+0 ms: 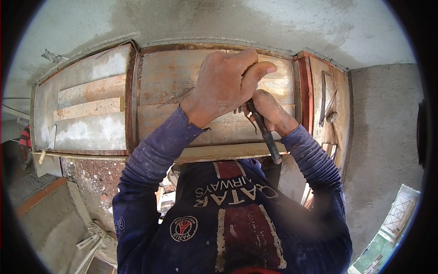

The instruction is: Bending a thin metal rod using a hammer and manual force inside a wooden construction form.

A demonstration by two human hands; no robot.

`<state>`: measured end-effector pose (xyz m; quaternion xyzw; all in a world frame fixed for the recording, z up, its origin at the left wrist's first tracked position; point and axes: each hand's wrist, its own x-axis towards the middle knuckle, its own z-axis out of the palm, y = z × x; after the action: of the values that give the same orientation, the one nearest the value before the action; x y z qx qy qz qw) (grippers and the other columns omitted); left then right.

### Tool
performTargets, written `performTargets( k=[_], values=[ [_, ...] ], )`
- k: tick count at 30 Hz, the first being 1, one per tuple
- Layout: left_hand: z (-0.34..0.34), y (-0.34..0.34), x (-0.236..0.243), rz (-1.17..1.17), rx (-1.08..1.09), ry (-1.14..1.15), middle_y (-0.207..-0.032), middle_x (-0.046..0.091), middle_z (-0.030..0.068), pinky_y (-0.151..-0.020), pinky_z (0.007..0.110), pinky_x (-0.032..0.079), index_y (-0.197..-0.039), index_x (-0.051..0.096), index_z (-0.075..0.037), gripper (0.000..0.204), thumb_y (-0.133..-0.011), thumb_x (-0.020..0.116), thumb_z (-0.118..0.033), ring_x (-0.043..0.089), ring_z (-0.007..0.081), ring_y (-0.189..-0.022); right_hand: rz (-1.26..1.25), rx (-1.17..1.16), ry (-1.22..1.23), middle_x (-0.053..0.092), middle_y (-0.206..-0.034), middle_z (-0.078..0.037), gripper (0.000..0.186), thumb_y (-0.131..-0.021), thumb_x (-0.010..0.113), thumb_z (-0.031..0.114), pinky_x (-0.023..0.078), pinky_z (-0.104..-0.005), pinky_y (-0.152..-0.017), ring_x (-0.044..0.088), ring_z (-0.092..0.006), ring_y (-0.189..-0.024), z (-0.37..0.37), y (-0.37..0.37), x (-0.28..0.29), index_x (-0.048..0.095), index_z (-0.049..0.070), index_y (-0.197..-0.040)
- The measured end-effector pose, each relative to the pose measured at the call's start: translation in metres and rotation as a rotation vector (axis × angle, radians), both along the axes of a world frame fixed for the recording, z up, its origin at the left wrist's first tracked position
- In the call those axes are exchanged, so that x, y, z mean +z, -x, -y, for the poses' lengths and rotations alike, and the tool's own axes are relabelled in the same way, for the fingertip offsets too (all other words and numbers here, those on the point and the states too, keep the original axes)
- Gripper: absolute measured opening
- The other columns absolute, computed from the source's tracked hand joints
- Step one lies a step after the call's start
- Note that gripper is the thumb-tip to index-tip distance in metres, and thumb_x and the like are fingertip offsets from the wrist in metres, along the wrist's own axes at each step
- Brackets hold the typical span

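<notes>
A: Item one, far left?

B: Wooden formwork panel (pixel 86 109), cement-smeared, under the concrete ceiling (pixel 255 23).

A: Centre?

B: Left hand (pixel 226 84), fingers curled against the middle board (pixel 178 77); whether it grips anything, I cannot tell.

A: Right of it?

B: Right hand (pixel 269 112), closed round a dark metal bar (pixel 265 134). The bar's long axis slants from the fist down-right toward the chest, tip hidden behind the left hand.

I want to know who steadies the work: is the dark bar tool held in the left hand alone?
No: both the left hand and right hand close around the dark bar tool against the wooden formwork.
</notes>
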<state>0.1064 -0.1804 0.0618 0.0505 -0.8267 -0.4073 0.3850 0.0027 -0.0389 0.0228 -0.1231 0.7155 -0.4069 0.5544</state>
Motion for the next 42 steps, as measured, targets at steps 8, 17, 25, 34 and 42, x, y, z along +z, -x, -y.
performTargets(
  k=[8, 17, 25, 34, 42],
  values=[
    [0.001, -0.001, -0.007, -0.024, 0.018, 0.014, -0.056, 0.047, 0.0083, -0.043, 0.032, 0.033, -0.078, 0.068, -0.004, 0.027, -0.095, 0.07, -0.024, 0.039, 0.0179, -0.044, 0.038, -0.05, 0.023, 0.057, -0.065, -0.008, 0.046, -0.101, 0.045, 0.042, 0.054, -0.0272, -0.048, 0.062, -0.0165, -0.053, 0.0, -0.005, -0.012, 0.06, 0.0, -0.091],
    [0.0, -0.002, 0.007, -0.062, 0.086, 0.076, -0.054, 0.046, 0.0075, -0.043, 0.032, 0.032, -0.078, 0.067, -0.004, 0.028, -0.095, 0.071, -0.026, 0.037, 0.0158, -0.044, -0.072, -0.021, 0.089, 0.058, -0.065, -0.007, 0.053, -0.101, 0.048, 0.051, 0.053, -0.0257, -0.048, 0.061, -0.0149, -0.052, 0.006, 0.0, 0.0, 0.055, 0.002, -0.081],
    [0.004, -0.002, 0.005, 0.097, 0.066, -0.019, -0.053, 0.042, 0.0052, -0.045, 0.031, 0.031, -0.075, 0.063, -0.001, 0.037, -0.095, 0.071, -0.031, 0.035, 0.0127, -0.048, 0.032, -0.034, 0.053, 0.059, -0.066, -0.006, 0.049, -0.102, 0.048, 0.05, 0.053, -0.0256, -0.049, 0.062, -0.014, -0.054, 0.004, 0.0, -0.005, 0.056, 0.005, -0.082],
    [0.009, -0.014, 0.013, 0.084, 0.105, -0.189, -0.058, 0.046, 0.0022, -0.049, 0.027, 0.032, -0.08, 0.068, 0.002, 0.039, -0.096, 0.071, -0.034, 0.036, 0.0076, -0.057, 0.153, 0.106, 0.032, 0.062, -0.066, -0.009, 0.062, -0.102, 0.045, 0.061, 0.056, -0.0277, -0.051, 0.062, -0.0155, -0.053, 0.001, -0.007, 0.017, 0.056, 0.003, -0.085],
    [0.006, -0.015, 0.015, 0.022, 0.244, -0.022, -0.056, 0.048, 0.0064, -0.046, 0.028, 0.034, -0.081, 0.068, 0.001, 0.033, -0.096, 0.072, -0.028, 0.037, 0.0077, -0.053, -0.058, 0.089, 0.136, 0.062, -0.067, -0.009, 0.066, -0.101, 0.043, 0.065, 0.059, -0.0283, -0.053, 0.068, -0.0172, -0.058, 0.004, -0.002, 0.004, 0.054, 0.001, -0.085]
  ],
)
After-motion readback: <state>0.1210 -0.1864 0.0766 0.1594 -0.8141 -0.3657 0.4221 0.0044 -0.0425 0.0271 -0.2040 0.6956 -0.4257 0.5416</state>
